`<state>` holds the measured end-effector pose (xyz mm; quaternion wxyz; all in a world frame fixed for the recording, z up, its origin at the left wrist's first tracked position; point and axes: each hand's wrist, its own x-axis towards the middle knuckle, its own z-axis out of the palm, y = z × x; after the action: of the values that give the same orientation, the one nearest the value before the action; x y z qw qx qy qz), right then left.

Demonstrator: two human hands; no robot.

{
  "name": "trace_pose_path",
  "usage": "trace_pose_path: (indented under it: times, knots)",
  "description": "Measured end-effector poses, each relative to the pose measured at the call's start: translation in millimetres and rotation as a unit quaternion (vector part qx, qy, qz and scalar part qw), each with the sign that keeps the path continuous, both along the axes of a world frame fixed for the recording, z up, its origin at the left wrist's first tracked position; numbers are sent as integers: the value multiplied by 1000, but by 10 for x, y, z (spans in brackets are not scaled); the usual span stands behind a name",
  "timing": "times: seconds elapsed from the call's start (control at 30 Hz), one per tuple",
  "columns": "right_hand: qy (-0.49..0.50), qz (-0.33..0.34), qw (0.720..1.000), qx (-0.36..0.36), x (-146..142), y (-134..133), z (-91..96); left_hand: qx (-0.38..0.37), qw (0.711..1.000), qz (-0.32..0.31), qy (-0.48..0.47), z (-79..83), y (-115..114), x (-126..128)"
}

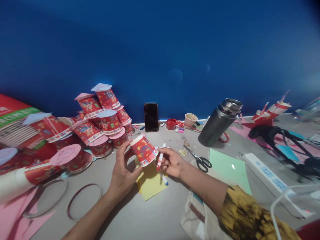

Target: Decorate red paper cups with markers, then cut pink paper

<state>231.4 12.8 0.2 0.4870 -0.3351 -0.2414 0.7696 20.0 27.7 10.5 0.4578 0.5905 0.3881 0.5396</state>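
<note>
My left hand [123, 171] grips a red patterned paper cup [144, 150], tilted on its side above a yellow paper sheet [150, 181]. My right hand [171, 161] is closed round a red-and-white marker [160, 159] whose tip points down beside the cup's rim. A second marker [164, 180] with a blue cap lies on the yellow sheet under my right hand.
A heap of red cups with pink paper lids [100, 120] fills the left. A black phone [151, 117] leans on the blue wall. Scissors [200, 160], a steel flask [220, 121], green paper [228, 168], a white power strip [270, 178] and two rings [83, 200] lie around.
</note>
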Motion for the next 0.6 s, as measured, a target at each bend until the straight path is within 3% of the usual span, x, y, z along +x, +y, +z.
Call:
trace_pose_path:
  times: [0.3,0.43,0.6]
  knots:
    - [-18,-53,998,-4,-37,-19,42,54,995,5,87,-43,26,-3]
    - [-42,-90,995,11,-89,-68,34,105,985,34,131,-8,-4,8]
    - [-75,-100,992,26,-177,-135,37,106,985,46,127,76,-74,48]
